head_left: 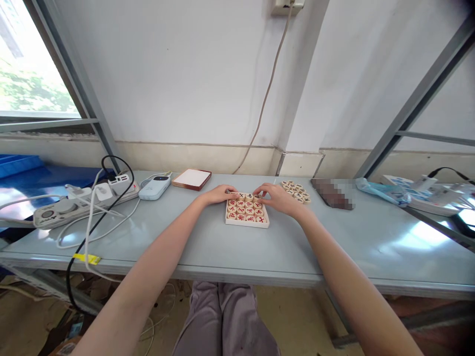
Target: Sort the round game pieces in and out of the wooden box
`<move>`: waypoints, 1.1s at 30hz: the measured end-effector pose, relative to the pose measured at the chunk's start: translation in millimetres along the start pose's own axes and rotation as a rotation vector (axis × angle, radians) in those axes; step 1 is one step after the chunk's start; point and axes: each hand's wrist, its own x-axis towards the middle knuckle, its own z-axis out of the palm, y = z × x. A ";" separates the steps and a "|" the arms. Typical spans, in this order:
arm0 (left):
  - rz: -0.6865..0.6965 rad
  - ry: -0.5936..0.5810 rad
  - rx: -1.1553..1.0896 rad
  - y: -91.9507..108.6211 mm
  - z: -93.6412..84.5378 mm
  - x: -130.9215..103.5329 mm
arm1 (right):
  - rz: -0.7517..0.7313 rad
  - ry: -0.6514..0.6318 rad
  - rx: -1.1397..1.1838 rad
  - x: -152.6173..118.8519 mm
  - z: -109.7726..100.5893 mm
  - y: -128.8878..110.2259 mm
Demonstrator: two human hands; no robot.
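Observation:
A white tray (247,224) on the grey table holds rows of round wooden pieces (250,211) with red characters; the row at the back has dark characters. At the tray's back left corner rests my left hand (219,194), its fingers on the rim and close to the corner piece. My right hand (276,197) is at the back right corner, thumb and index finger at a piece there. Whether that piece is gripped is hard to tell. Right of my right hand lies a cluster of loose round pieces (296,191) with dark characters.
A box lid (192,179) lies behind and left of the tray. Further left are a pale blue power bank (156,188) and a power strip (74,206) with looping cables. A blurred dark object (333,193) and a blue plastic bag (384,192) lie to the right.

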 end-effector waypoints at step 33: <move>-0.074 -0.165 -0.177 -0.4 -14.0 -8.4 | 0.313 0.101 -0.336 -2.8 8.5 37.1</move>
